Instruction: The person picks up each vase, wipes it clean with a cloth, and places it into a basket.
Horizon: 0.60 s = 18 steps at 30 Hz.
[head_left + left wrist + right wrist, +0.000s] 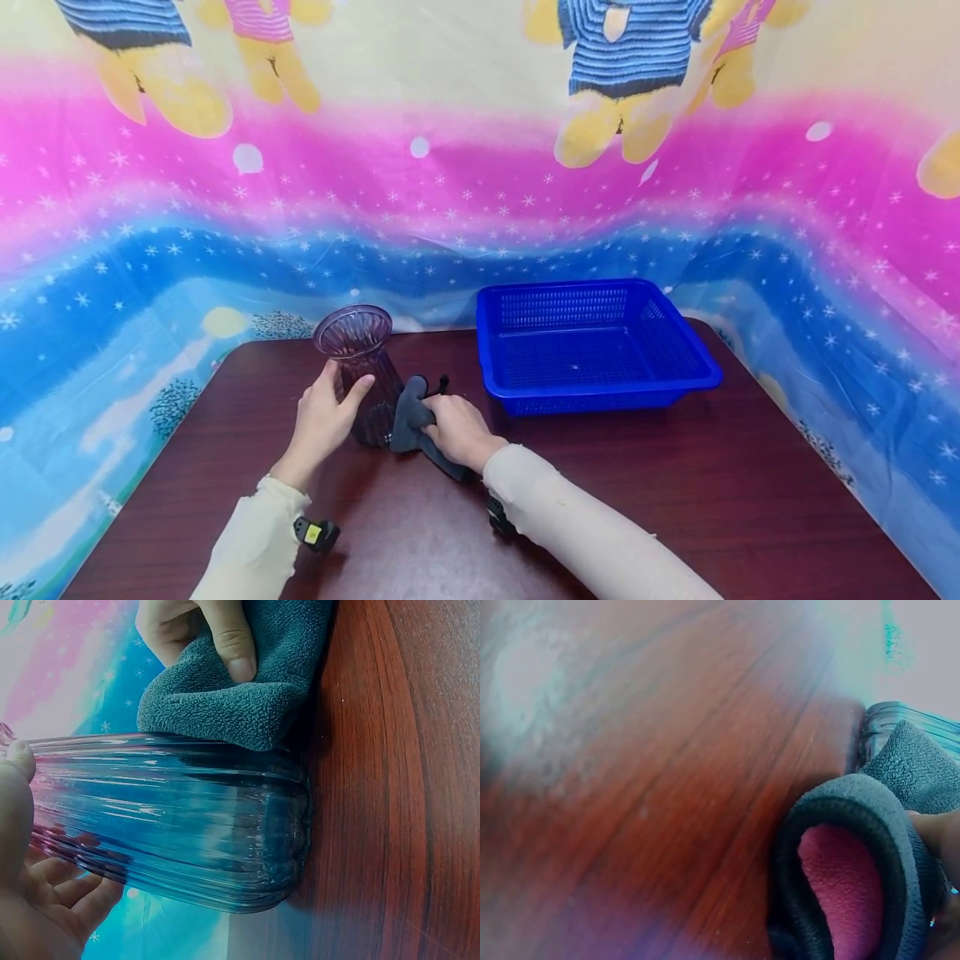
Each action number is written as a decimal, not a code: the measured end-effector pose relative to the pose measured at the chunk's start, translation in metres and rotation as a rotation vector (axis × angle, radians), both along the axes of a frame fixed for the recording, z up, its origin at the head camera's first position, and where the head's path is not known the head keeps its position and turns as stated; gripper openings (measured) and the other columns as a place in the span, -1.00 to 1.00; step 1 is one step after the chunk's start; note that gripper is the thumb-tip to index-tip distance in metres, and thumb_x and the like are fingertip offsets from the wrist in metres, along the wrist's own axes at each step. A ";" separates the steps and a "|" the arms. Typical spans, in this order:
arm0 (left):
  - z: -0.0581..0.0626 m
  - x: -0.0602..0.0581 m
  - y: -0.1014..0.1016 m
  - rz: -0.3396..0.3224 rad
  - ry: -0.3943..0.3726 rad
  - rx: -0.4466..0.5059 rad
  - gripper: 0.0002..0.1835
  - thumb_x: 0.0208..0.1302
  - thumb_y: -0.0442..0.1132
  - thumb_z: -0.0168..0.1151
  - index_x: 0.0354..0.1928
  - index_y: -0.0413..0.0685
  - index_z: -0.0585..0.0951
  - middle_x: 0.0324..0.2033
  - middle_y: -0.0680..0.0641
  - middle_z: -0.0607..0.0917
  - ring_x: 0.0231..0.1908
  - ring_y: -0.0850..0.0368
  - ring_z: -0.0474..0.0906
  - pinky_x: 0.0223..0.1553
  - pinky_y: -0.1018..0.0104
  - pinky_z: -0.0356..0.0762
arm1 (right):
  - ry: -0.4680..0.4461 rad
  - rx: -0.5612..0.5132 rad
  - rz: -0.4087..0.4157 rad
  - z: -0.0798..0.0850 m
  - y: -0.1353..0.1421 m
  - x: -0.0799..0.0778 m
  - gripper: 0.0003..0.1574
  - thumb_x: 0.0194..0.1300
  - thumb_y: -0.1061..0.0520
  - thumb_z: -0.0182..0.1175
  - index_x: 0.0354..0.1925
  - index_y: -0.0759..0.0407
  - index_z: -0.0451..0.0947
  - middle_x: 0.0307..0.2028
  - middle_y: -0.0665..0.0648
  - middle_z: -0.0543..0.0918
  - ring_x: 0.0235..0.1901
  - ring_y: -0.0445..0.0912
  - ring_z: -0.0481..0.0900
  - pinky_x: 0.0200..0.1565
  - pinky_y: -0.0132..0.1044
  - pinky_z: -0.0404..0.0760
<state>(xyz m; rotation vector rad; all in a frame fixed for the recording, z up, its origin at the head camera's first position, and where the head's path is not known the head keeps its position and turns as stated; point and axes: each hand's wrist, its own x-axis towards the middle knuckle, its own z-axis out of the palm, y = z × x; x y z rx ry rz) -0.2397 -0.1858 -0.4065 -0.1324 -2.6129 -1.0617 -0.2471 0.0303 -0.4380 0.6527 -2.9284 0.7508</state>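
Observation:
A ribbed, purple-tinted glass vase [372,392] with a flared rim stands on the table, tilted slightly. My left hand [322,417] grips it below the neck, thumb on the near side and fingers around the far side. My right hand [457,429] pinches a folded dark grey cloth [408,417] against the vase's right side, low down. In the left wrist view the cloth [225,712] lies along the glass near the base, with the right thumb pressing into it. A loop of the cloth [870,802] in the right wrist view shows a pink inner face [844,889].
A blue plastic basket [600,396] with perforated walls stands at the back right of the dark red wooden table [420,533]. Behind the table hangs a printed curtain [450,183]. Each wrist wears a small black camera, the left one [318,533] with a yellow label.

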 end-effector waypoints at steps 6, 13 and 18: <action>0.000 0.001 0.001 0.000 -0.004 0.002 -0.37 0.44 0.15 0.17 0.30 -0.17 0.39 0.17 -0.45 0.62 0.22 -0.36 0.56 0.23 -0.28 0.47 | 0.020 0.010 0.006 0.002 0.000 -0.001 -0.85 0.31 0.12 0.33 -0.22 -0.19 0.69 -0.30 -0.13 0.75 -0.24 -0.18 0.68 -0.17 -0.28 0.62; 0.000 0.001 0.001 -0.001 -0.007 0.001 -0.35 0.44 0.15 0.16 0.32 -0.18 0.38 0.18 -0.47 0.60 0.22 -0.38 0.55 0.23 -0.29 0.46 | 0.031 -0.012 0.032 0.010 0.000 -0.001 -0.89 0.36 0.09 0.30 -0.22 -0.18 0.68 -0.38 -0.14 0.70 -0.35 -0.21 0.59 -0.21 -0.31 0.58; 0.001 0.001 0.000 -0.004 -0.013 0.006 -0.35 0.44 0.15 0.16 0.32 -0.20 0.37 0.20 -0.48 0.58 0.24 -0.38 0.54 0.25 -0.28 0.46 | 0.063 -0.021 0.040 0.019 -0.002 0.000 -0.91 0.37 0.08 0.30 -0.27 -0.16 0.66 -0.44 -0.14 0.65 -0.38 -0.20 0.55 -0.25 -0.34 0.55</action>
